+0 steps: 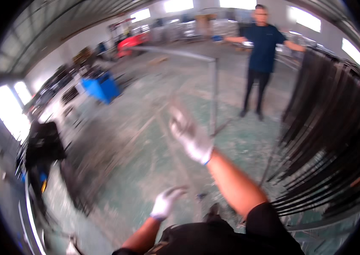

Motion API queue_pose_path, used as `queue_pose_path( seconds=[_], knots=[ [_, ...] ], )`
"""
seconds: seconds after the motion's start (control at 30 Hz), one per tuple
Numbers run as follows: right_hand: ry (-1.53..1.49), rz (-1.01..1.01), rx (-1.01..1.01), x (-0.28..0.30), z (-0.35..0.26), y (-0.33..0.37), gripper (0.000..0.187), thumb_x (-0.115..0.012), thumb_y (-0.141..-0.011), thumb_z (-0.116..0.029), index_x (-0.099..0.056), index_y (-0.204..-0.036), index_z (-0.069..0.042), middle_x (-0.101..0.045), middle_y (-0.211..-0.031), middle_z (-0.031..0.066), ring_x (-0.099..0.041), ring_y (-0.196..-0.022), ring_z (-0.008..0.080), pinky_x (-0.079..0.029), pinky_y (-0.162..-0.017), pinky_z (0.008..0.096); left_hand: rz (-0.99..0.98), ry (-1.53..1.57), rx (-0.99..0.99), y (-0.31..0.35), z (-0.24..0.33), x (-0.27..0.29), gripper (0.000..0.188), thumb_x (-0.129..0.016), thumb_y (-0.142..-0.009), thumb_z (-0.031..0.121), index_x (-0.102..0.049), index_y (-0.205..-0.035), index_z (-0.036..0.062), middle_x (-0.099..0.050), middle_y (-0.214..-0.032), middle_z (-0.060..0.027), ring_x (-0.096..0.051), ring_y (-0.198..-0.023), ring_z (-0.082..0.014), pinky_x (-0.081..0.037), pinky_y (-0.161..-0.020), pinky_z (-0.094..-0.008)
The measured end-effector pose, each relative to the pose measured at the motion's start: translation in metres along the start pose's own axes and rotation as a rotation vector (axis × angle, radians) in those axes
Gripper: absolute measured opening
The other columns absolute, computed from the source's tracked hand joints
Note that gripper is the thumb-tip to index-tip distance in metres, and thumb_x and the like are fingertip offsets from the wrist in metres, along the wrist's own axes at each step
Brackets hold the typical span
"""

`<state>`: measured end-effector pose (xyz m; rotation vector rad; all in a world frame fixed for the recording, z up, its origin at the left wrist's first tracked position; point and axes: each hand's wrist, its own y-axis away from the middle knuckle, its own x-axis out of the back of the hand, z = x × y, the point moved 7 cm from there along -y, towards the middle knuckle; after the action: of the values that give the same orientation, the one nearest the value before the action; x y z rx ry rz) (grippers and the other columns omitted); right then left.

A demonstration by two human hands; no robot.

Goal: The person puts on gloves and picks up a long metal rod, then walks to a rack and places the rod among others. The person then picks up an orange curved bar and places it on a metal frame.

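My right hand [190, 135], in a white glove with greyish fingers, reaches forward in mid-air over the floor. Its fingers are stretched out, though motion blurs them, and no object shows in them. The upright post of a grey metal frame [213, 95] stands nearest to it, just beyond and to the right; whether they touch I cannot tell. Lower down and closer to my body, my left hand [165, 204] wears a white glove too. Its fingers point right, apart from the thumb, with nothing visible in them.
A rack of long black strips [320, 106] hangs at the right. Beside it stands a person [263, 51] in a dark T-shirt, arms spread. A blue bin [101, 87], red equipment [132, 43] and a dark stack [44, 142] lie further left.
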<state>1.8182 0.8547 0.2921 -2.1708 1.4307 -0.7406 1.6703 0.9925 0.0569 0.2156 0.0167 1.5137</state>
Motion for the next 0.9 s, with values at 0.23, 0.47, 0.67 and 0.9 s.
queue_pose_path(
  seconds=[0.23,0.47,0.67,0.9],
  knots=[
    [-0.698,0.737,-0.852,-0.017,0.298,0.125,0.050,-0.073,-0.105,-0.038,-0.068,-0.127,0.005,-0.076,-0.109,0.0103,-0.071,-0.091,0.0156,-0.056,-0.081,0.0300,0.070,-0.363,-0.284,-0.134,0.049,-0.051,0.042,-0.075,-0.102,0.028,-0.069,-0.128,-0.0050,-0.075,-0.118,-0.0154,-0.070,-0.110,-0.0232,-0.054,-0.101,-0.0366],
    [-0.799,0.788,-0.980,0.058,0.408,0.158,0.051,-0.066,-0.107,-0.027,-0.054,-0.146,0.003,-0.069,-0.135,0.0207,-0.070,-0.120,0.0351,-0.057,-0.102,0.0462,-0.026,-0.716,-0.301,-0.221,0.067,-0.132,0.050,-0.081,-0.092,0.047,-0.069,-0.102,-0.0010,-0.071,-0.094,-0.0224,-0.071,-0.087,-0.0397,-0.056,-0.078,-0.0475],
    [-0.744,1.025,-0.858,0.139,0.440,0.135,0.040,-0.067,-0.105,-0.021,-0.061,-0.135,0.005,-0.073,-0.122,0.0217,-0.075,-0.107,0.0323,-0.062,-0.089,0.0394,-0.211,-0.820,-0.501,-0.286,0.103,-0.166,0.043,-0.072,-0.098,0.046,-0.073,-0.095,0.0030,-0.071,-0.086,-0.0241,-0.070,-0.090,-0.0463,-0.054,-0.078,-0.0547],
    [-0.624,1.255,-0.702,0.196,0.486,0.088,0.031,-0.071,-0.100,-0.012,-0.067,-0.123,0.008,-0.075,-0.106,0.0201,-0.076,-0.090,0.0279,-0.064,-0.080,0.0365,-0.247,-0.747,-0.619,-0.397,0.072,-0.156,0.021,-0.066,-0.099,0.025,-0.073,-0.096,0.0051,-0.071,-0.089,-0.0221,-0.069,-0.088,-0.0450,-0.054,-0.078,-0.0565]
  ],
)
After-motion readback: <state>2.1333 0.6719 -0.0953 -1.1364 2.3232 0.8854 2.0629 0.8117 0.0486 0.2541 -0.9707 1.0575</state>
